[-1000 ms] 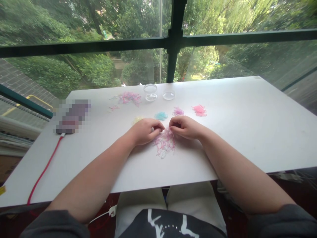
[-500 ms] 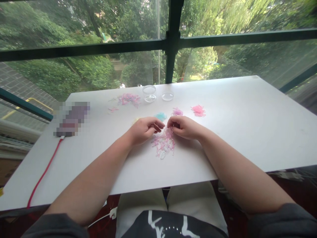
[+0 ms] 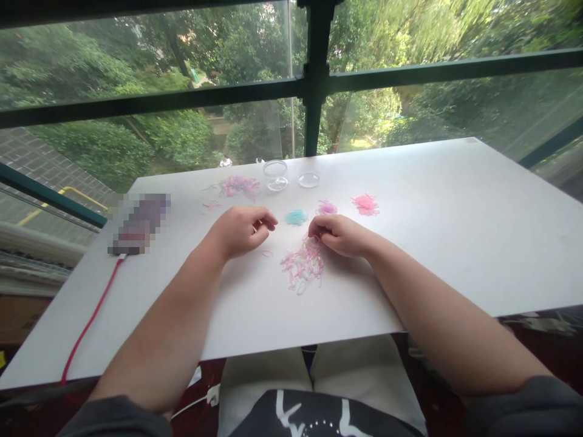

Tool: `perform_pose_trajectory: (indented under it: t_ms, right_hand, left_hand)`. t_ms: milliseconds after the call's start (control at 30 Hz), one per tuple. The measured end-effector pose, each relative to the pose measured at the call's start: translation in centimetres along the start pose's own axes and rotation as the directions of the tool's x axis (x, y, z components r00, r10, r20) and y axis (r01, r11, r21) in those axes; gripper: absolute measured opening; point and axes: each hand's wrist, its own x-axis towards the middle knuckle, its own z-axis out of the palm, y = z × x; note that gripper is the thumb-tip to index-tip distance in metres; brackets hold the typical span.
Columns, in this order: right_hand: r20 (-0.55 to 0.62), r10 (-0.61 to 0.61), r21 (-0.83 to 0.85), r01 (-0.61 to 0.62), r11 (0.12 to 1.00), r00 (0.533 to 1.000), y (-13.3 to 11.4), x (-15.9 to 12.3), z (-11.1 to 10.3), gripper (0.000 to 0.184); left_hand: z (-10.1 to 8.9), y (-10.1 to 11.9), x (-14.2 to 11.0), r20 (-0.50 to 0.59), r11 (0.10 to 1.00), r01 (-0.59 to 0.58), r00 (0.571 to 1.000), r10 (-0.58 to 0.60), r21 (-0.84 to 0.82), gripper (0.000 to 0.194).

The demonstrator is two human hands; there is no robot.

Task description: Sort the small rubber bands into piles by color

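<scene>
A loose heap of small pink, lilac and white rubber bands (image 3: 301,267) lies on the white table in front of me. My right hand (image 3: 339,235) rests at its upper right edge, thumb and fingers closed on some of the bands. To the left, my left hand (image 3: 241,232) hovers low over the table, fingers curled and thumb close to the forefinger; whatever they pinch is too small to make out. A single pink band (image 3: 267,253) lies below that hand. Beyond and between the hands sits a turquoise bunch of bands (image 3: 296,216).
Farther back are a purple bunch (image 3: 327,207), a coral-pink bunch (image 3: 365,204) and a mixed pile of bands (image 3: 239,187). A clear round tub (image 3: 276,176) stands by its clear lid (image 3: 309,180). A blurred-out device (image 3: 139,224) with a red cable (image 3: 93,318) lies left.
My left hand has moved left, away from the heap and the right hand, uncovering the turquoise bunch and a single pink band. My right hand has stayed at the heap.
</scene>
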Motion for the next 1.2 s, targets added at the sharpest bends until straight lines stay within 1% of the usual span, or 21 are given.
perform_pose_trajectory:
  t_ms: [67,133,200,267,367,467,567,633,700,800,900,1000,1100,1200]
  right_hand:
    - [0.000,0.000,0.001,0.000,1.000,1.000,0.0,0.0,0.0,0.031]
    - [-0.007,-0.003,0.002,0.003,1.000,1.000,0.0,0.0,0.0,0.027]
    - [-0.015,-0.006,0.008,0.006,1.000,1.000,0.0,0.0,0.1,0.023]
    - [-0.012,0.003,0.037,-0.002,0.999,1.000,0.0,0.0,0.1,0.020]
    - [0.019,0.053,0.131,-0.055,0.990,0.998,-0.1,0.0,0.0,0.018]
    - [0.044,0.099,0.216,-0.106,0.971,0.994,-0.1,-0.1,-0.1,0.016]
    - [0.022,0.116,0.262,-0.118,0.958,0.993,0.2,-0.2,-0.2,0.015]
    - [-0.010,0.124,0.263,-0.117,0.958,0.992,0.5,-0.2,-0.2,0.015]
    - [-0.074,0.116,0.212,-0.098,0.972,0.990,0.8,-0.1,-0.2,0.014]
    - [-0.157,0.053,0.074,-0.042,0.996,0.986,1.1,0.0,-0.2,0.012]
    - [-0.147,-0.011,-0.019,0.008,1.000,0.989,1.1,0.2,0.1,0.020]
    - [-0.128,-0.034,-0.109,0.020,0.994,0.991,1.0,0.4,0.6,0.028]
    - [-0.113,-0.031,-0.180,0.010,0.984,0.993,0.8,0.6,0.9,0.022]
    - [-0.114,-0.043,-0.200,0.020,0.980,0.993,0.8,0.7,0.9,0.013]
  left_hand:
    - [-0.6,0.3,-0.3,0.103,0.995,0.028,0.994,-0.037,0.091,0.025]
    - [-0.8,0.7,-0.6,0.203,0.989,0.031,0.977,-0.060,0.142,0.022]
    - [-0.6,1.1,-0.8,0.282,0.987,0.026,0.957,-0.070,0.157,0.022]
    - [-0.2,1.4,-0.9,0.327,0.986,0.027,0.942,-0.080,0.166,0.020]
    - [0.7,1.8,-0.9,0.319,0.981,0.032,0.943,-0.093,0.192,0.016]
    - [1.5,2.3,-0.7,0.307,0.984,-0.007,0.950,-0.048,0.177,0.016]
    - [2.1,2.8,-0.5,0.300,0.989,-0.057,0.954,0.013,0.139,0.016]
    - [2.4,2.9,-0.3,0.277,0.991,-0.070,0.960,0.037,0.113,0.020]
    - [2.4,2.7,-0.1,0.243,0.994,-0.063,0.969,0.041,0.084,0.024]
    - [2.2,2.1,0.1,0.184,0.997,-0.025,0.983,0.011,0.074,0.027]
    - [2.1,1.8,0.1,0.162,0.995,0.001,0.987,-0.017,0.098,0.023]
    - [2.2,1.9,0.0,0.204,0.993,-0.007,0.979,-0.016,0.114,0.020]
    - [2.6,2.4,0.0,0.240,0.997,-0.023,0.971,0.004,0.076,0.019]
    - [3.2,2.7,0.0,0.221,0.999,-0.039,0.974,0.041,-0.014,0.019]
